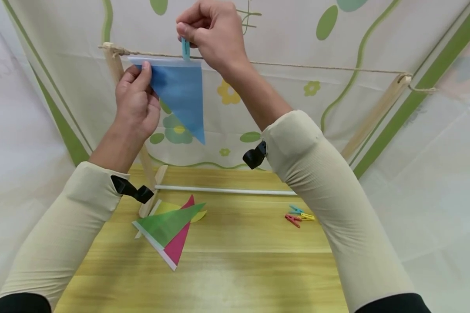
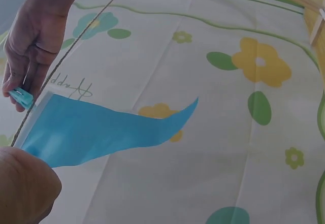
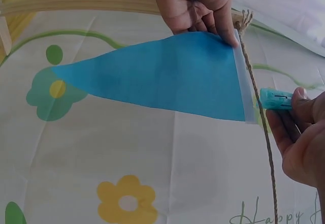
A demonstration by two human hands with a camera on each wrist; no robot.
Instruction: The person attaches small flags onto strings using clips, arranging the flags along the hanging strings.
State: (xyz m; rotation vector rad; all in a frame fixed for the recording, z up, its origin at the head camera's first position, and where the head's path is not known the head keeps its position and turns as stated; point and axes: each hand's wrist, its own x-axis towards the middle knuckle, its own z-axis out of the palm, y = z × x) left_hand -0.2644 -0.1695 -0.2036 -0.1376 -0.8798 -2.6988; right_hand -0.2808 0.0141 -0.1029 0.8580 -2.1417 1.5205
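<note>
My left hand (image 1: pixel 136 102) pinches a blue triangular pennant (image 1: pixel 184 89) near the left end of its white top strip. The pennant hangs point down, its strip alongside a twine line (image 1: pixel 317 67). Above the strip's right part, my right hand (image 1: pixel 221 37) pinches a light blue clothespin (image 1: pixel 186 48) between thumb and fingers. In the right wrist view the clothespin (image 3: pixel 275 99) has its tip right at the twine (image 3: pixel 262 117), on the side away from the pennant. The left wrist view also shows the clothespin (image 2: pixel 21 98) beside the twine.
Wooden posts (image 1: pixel 372 117) hold the twine at both ends; a white rod (image 1: pixel 227 190) runs low between them. On the wooden table (image 1: pixel 250 269) lie green (image 1: pixel 170 224), pink (image 1: pixel 177 248) and yellow pennants, with several small clothespins (image 1: pixel 293 219) to the right. Behind hangs a flower-printed cloth (image 1: pixel 282 104).
</note>
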